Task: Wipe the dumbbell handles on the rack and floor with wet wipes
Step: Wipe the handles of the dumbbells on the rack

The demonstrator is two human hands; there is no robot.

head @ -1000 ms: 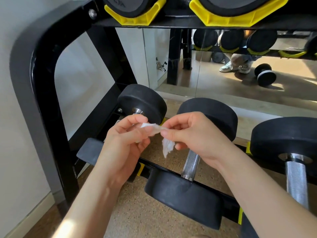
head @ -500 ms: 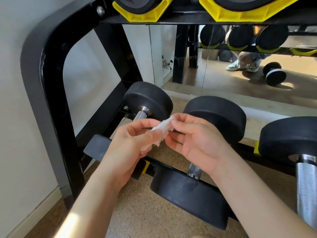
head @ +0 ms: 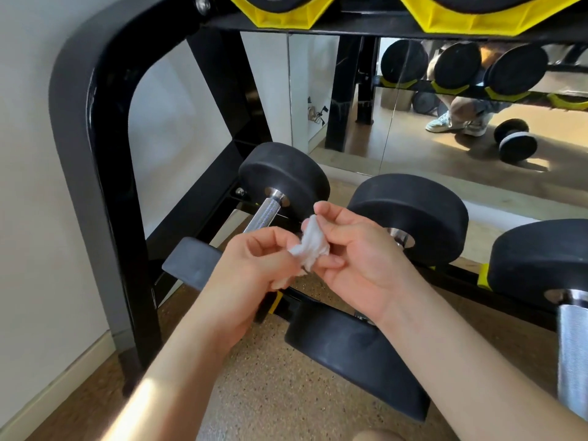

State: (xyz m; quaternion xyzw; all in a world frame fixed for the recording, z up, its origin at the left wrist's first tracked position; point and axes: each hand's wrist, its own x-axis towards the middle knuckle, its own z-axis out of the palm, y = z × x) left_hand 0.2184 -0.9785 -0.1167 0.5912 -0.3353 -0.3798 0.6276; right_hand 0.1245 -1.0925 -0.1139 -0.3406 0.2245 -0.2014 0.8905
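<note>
Beside the black rack (head: pixel 95 154) upright, my left hand (head: pixel 254 272) pinches the crumpled wet wipe (head: pixel 310 246) with curled fingers, just in front of the leftmost handle (head: pixel 265 211), which is bare steel. My right hand (head: pixel 359 259) pinches the wipe's other side between thumb and fingertips, over the middle dumbbell (head: pixel 410 211); a third handle (head: pixel 572 345) lies far right.

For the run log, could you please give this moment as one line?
left hand pinches wipe | right hand pinches wipe | wipe not on dumbbell handle
</note>
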